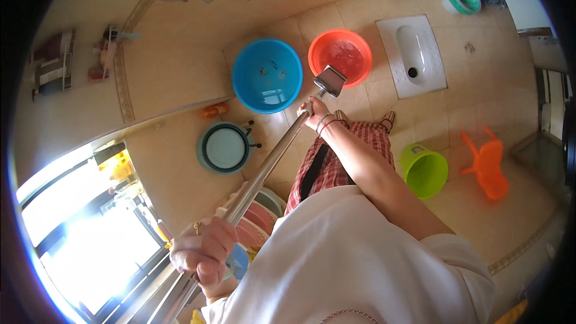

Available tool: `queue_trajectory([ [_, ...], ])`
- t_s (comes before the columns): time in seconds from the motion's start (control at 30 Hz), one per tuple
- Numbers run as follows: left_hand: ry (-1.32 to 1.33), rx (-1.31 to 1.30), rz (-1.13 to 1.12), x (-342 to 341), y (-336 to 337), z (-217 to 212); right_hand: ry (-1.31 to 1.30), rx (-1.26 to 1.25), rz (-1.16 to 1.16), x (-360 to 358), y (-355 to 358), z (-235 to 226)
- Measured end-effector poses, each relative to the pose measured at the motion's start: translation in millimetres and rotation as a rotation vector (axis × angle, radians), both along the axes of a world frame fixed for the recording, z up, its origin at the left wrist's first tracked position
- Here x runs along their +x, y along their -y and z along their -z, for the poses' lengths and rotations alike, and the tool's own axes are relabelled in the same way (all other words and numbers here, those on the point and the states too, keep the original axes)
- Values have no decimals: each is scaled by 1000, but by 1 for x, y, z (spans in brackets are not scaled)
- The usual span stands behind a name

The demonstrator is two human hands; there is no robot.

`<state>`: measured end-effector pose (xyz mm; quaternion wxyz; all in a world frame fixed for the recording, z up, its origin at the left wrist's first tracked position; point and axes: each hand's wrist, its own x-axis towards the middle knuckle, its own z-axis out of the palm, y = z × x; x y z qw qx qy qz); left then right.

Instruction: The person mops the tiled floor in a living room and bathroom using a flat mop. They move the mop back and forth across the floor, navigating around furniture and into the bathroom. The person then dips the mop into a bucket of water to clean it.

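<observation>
A long shiny metal pole (264, 171) runs slantwise from the lower left up toward the basins. My left hand (205, 251), with a ring on one finger, is wrapped round it near the window. Farther along, my right hand (314, 113) grips it just below its far end. That end carries a small flat rectangular head (330, 80), whose exact kind I cannot tell. In the picture the head overlaps the lower edge of an orange-red basin (354, 39) holding liquid. Left of that stands a blue basin (241, 78) with water in it.
A squat toilet (396, 60) is set in the tiled floor at the far right. Nearer are a green bucket (425, 174) and an orange plastic stool (491, 162). A pale blue-green basin (225, 147) stands left of the pole. A bright window (96, 246) is at the lower left.
</observation>
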<state>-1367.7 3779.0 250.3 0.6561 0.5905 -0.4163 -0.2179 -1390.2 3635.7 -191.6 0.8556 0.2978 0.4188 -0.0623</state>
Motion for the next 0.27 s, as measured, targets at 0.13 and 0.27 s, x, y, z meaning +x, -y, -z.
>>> queue_trajectory([
  [0.13,154,-69,401,16,-16,-30,197,38,144,-6,14,-51],
  [0.27,376,-161,178,14,-40,-61,433,-114,404,-7,50,-106],
])
